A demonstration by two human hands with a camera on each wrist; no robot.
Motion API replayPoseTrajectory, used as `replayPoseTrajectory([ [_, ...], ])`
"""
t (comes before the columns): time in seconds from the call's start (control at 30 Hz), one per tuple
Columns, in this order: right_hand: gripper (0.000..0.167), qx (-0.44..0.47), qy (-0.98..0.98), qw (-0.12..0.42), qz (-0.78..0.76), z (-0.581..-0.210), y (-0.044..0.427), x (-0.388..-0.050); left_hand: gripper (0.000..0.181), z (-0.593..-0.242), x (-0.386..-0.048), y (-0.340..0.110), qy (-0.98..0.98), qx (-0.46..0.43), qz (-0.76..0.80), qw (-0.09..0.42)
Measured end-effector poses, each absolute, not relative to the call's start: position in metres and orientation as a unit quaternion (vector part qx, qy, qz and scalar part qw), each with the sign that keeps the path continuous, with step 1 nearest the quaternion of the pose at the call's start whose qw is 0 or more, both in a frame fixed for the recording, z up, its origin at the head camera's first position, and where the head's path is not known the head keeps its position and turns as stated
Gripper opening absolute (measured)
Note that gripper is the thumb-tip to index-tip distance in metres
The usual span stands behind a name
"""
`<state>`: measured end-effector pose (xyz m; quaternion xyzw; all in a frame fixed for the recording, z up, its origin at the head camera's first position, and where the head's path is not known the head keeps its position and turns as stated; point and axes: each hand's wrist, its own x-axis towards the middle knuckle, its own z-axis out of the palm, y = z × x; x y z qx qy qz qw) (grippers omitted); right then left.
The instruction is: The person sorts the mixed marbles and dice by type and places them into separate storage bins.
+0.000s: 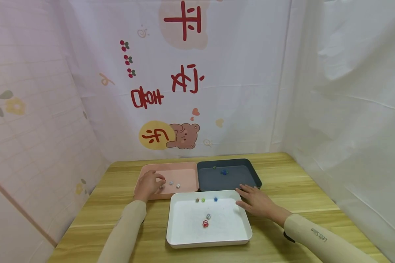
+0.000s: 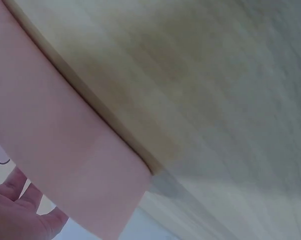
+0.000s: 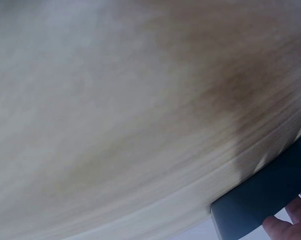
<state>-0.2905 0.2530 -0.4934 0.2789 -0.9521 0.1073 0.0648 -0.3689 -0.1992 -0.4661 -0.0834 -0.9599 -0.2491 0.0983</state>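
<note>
Over the left part of the pink tray point(image 1: 184, 167), my left hand point(image 1: 149, 185) pinches a small red die point(image 1: 164, 179) between thumb and fingertips. White dice point(image 1: 171, 182) lie in that tray beside the fingers. My right hand point(image 1: 257, 201) has its fingers spread, over the right edge of the white tray point(image 1: 210, 242) and close to the dark tray point(image 1: 255, 178); it holds nothing. Inside the white tray are a red die point(image 1: 205, 223), a whitish die point(image 1: 209, 216), a brown bead point(image 1: 197, 200), a yellow-green bead point(image 1: 203, 200) and a blue bead point(image 1: 215, 199).
In the dark tray lie a small green bead point(image 1: 214, 167) and a cluster of blue beads point(image 1: 224, 172). All three trays stand close together on a wooden table point(image 1: 293, 182). Printed white cloth point(image 1: 243, 91) hangs behind and at both sides.
</note>
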Motion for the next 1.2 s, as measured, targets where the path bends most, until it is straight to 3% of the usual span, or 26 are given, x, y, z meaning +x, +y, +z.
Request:
replayPoseTrajectory([
  [0.4,0.063,0.284,-0.95,0.071,0.108,-0.496,0.252,-0.291,0.026,-0.472,-0.374,-0.2,-0.961,-0.065,-0.253,0.093],
  [0.7,0.062,0.281,-0.951,0.069,0.104,-0.492,0.251,-0.29,0.026,-0.466,-0.369,-0.204,-0.959,-0.086,-0.246,0.111],
  [1.2,0.065,0.274,-0.954,0.064,0.101,-0.495,0.252,-0.292,0.027,-0.456,-0.364,-0.191,-0.944,-0.122,-0.293,0.093],
])
